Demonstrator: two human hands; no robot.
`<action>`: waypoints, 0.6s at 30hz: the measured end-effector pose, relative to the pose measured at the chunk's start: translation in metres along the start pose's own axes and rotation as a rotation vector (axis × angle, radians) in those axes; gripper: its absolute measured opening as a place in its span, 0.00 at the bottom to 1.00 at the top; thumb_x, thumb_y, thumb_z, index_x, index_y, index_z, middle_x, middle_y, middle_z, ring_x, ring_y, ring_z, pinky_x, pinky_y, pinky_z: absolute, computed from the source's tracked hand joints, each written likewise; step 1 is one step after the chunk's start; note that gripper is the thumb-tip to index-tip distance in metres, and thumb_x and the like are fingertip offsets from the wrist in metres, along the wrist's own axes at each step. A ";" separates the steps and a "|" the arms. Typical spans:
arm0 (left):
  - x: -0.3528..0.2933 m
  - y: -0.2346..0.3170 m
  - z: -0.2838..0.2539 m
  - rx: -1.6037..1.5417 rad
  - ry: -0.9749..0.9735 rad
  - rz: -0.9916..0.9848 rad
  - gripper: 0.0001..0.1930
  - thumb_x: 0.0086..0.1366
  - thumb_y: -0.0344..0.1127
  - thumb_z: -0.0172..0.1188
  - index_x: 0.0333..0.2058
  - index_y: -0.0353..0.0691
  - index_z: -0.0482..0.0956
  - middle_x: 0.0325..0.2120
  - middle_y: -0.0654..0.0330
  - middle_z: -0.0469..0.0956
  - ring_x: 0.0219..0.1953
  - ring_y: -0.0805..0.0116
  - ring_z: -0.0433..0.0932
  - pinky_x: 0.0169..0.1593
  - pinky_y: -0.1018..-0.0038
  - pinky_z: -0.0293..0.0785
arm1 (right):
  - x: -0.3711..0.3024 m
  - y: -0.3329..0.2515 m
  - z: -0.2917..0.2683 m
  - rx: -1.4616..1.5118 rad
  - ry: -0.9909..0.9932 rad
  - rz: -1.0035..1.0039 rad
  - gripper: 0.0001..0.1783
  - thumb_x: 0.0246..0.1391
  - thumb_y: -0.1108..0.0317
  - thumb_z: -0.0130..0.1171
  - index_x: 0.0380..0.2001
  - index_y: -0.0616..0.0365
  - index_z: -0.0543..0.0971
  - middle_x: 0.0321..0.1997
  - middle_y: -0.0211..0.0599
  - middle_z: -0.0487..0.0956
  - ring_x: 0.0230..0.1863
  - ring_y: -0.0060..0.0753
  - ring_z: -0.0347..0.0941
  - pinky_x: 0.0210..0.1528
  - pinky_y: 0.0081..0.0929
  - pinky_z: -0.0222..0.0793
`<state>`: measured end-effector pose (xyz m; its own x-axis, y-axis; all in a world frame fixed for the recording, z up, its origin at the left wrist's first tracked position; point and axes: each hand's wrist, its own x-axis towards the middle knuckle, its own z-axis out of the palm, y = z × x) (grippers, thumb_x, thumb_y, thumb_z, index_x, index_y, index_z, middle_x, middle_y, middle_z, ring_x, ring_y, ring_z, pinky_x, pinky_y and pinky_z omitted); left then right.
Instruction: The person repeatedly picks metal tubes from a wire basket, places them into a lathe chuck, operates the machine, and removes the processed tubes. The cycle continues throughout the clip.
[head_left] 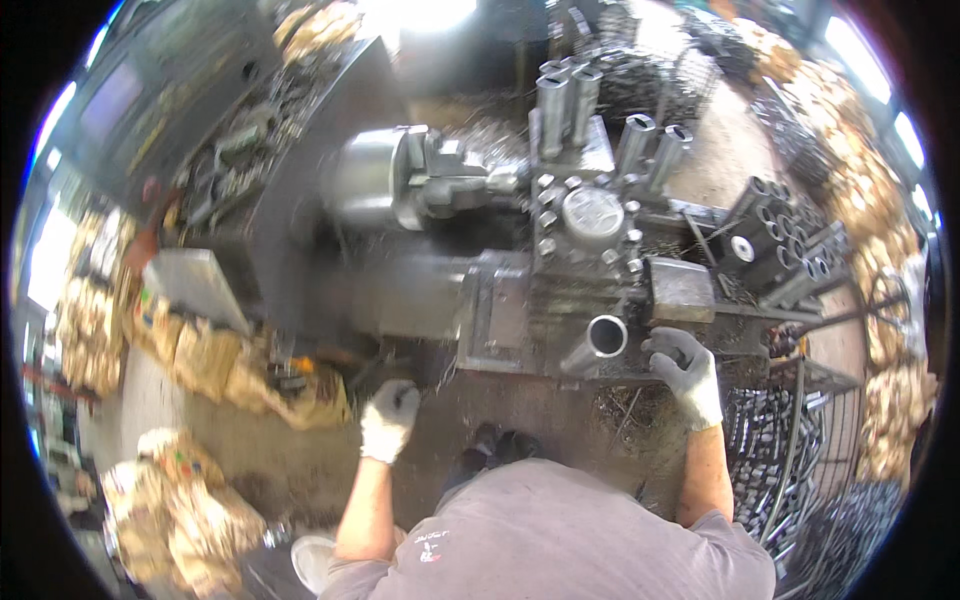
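A metal-turning lathe stands before me, its shiny chuck (370, 185) at the left. Right of the chuck sits a square tool post (590, 215) with bolts around its round cap. My left hand (390, 418), in a white glove with grey fingers, is closed below the headstock; what it holds, if anything, I cannot make out. My right hand (685, 372), gloved alike, hovers by the front edge of the carriage, fingers bent and apart from the thumb, with nothing seen between them. Just left of it a short steel tube (598, 343) stands on end.
Several steel tubes (568, 105) stand behind the tool post. More tubes (775, 235) are stacked at the right. A bin of small metal pieces (765, 440) lies by my right arm. Sacks (180, 490) lie on the floor at the left.
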<state>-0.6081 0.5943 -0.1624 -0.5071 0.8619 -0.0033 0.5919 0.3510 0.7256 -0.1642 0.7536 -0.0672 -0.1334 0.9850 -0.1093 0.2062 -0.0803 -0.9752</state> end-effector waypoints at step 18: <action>-0.590 -0.223 0.152 -0.238 0.258 -1.508 0.29 0.65 0.56 0.58 0.54 0.39 0.87 0.54 0.40 0.85 0.61 0.40 0.81 0.64 0.53 0.76 | -0.063 0.041 0.227 -0.307 -1.054 -0.554 0.23 0.48 0.75 0.82 0.48 0.62 0.83 0.41 0.33 0.89 0.43 0.26 0.87 0.48 0.28 0.84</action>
<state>-0.3456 0.0631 -0.4269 -0.6270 -0.3191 -0.7107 -0.6476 0.7206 0.2478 -0.3675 0.6536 -0.1445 -0.9641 0.2578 0.0644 0.0728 0.4894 -0.8690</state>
